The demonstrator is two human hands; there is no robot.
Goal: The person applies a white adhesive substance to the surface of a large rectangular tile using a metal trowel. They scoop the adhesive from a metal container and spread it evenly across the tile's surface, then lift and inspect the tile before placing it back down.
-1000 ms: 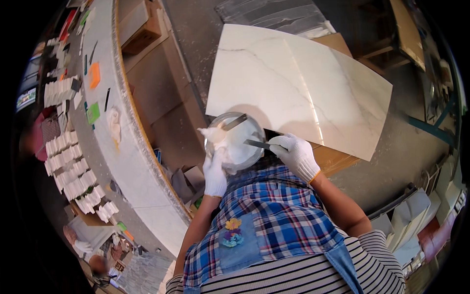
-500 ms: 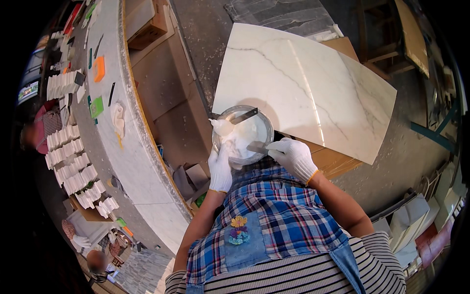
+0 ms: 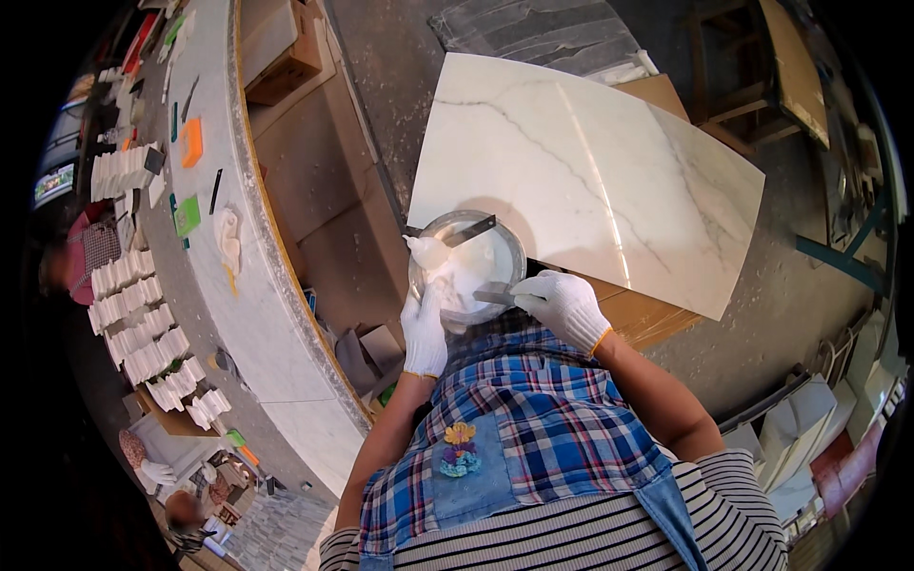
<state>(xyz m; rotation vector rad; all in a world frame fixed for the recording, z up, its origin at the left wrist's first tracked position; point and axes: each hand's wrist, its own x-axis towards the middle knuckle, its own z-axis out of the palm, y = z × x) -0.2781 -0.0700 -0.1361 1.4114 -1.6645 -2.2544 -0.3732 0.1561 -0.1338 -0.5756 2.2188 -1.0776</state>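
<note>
To your left, the pale surface (image 3: 286, 343) bore an orange block (image 3: 191, 143), apart from your hands. Your left hand (image 3: 426, 330) was at the near-left side of the bowl (image 3: 521, 255), probably steadying it; I couldn't tell how its grip closed. The bowl, in front of you, held white paste (image 3: 482, 270), with a dark blade (image 3: 473, 231) laid across its far side. Your right hand (image 3: 562, 305) pinched a flat scraper (image 3: 493, 293) near the rim, apparently for control, beside the marbled slab (image 3: 571, 181).

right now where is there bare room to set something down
Free: the veined slab beyond and right of the bowl; the pale bench, on the near side of the white cloth. Crowded: the bench around the orange block and green block, and the bowl around a dark blade.
</note>
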